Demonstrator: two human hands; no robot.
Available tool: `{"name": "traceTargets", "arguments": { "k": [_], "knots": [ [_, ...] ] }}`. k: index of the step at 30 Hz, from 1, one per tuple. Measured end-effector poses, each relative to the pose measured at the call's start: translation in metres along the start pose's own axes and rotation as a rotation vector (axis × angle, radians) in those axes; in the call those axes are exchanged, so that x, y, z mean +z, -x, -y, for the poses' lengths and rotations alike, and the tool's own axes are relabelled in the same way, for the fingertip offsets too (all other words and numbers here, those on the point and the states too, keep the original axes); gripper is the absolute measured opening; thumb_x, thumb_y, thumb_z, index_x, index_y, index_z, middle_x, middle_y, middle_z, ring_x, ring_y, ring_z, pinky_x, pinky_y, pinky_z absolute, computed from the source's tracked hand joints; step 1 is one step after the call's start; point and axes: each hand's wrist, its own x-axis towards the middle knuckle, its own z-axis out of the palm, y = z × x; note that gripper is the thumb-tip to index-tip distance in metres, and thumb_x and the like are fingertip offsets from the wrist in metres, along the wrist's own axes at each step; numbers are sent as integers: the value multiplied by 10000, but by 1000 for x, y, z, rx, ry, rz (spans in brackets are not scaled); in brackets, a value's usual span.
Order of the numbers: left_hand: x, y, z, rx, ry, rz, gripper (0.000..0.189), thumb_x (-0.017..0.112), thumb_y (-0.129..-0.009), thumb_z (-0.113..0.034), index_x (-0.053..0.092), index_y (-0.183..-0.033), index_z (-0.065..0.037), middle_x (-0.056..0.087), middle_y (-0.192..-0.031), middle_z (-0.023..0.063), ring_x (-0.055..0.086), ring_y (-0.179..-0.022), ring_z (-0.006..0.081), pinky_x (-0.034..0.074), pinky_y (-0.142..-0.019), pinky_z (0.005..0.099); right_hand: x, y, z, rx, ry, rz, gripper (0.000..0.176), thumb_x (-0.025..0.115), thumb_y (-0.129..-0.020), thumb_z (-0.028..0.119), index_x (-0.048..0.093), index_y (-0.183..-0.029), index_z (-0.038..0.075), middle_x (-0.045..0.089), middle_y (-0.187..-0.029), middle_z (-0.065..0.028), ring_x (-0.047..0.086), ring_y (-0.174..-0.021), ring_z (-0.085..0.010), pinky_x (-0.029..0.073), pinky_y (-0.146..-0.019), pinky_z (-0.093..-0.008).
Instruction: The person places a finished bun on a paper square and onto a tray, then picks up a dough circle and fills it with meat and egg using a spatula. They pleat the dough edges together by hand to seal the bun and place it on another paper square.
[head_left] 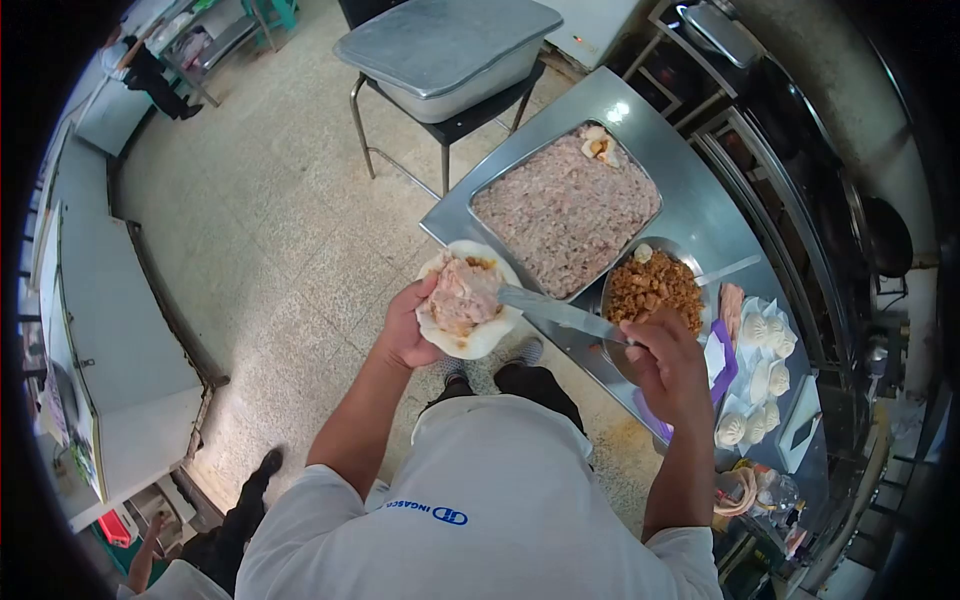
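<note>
My left hand (408, 325) holds a round white dough wrapper (480, 345) from its left side, with pink meat filling (465, 293) heaped on it. The fingers of my right hand (670, 360) close round the handle of a flat metal spatula (560, 312), whose tip touches the right side of the filling. Right of the wrapper stands a metal tray (480, 215) of pinkish minced filling, with a piece of dough and brown filling at its top corner. Beside it is a bowl (712, 292) of brown chopped filling with a utensil in it, partly behind my right hand.
Pleated white buns (765, 335) sit on papers along the steel table (700, 220), near a purple-edged item (722, 360). A lidded tub (450, 50) rests on a chair ahead. One person (150, 75) stands far left; another (215, 535) is at lower left.
</note>
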Motion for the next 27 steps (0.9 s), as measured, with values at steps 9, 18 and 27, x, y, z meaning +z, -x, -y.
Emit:
{"name": "traceTargets", "arguments": {
  "k": [9, 18, 27],
  "knots": [
    [17, -37, 27, -128, 92, 61, 722, 621, -911, -464, 441, -1451, -20, 524, -1435, 217, 531, -1306, 391, 390, -1133, 532, -4, -21, -63, -293, 39, 86, 260, 678, -794, 9, 702, -1042, 82, 583, -853, -91, 603, -731, -276, 491, -653, -386],
    [43, -62, 41, -86, -10, 67, 693, 667, -860, -301, 442, -1441, 2, 553, -1396, 226, 566, -1269, 392, 419, -1112, 531, -22, -35, -100, -215, 3, 0, 300, 676, -772, 8, 735, -1047, 113, 578, -863, -88, 597, -758, -284, 479, -643, -400],
    [66, -81, 47, -28, 55, 167, 736, 623, -928, -430, 389, -1484, -7, 466, -1484, 223, 498, -1344, 378, 387, -1137, 536, -56, -46, -125, -41, -75, 34, 275, 622, -835, -42, 693, -1081, 58, 600, -850, -98, 625, -753, -276, 484, -664, -361]
  ]
}}
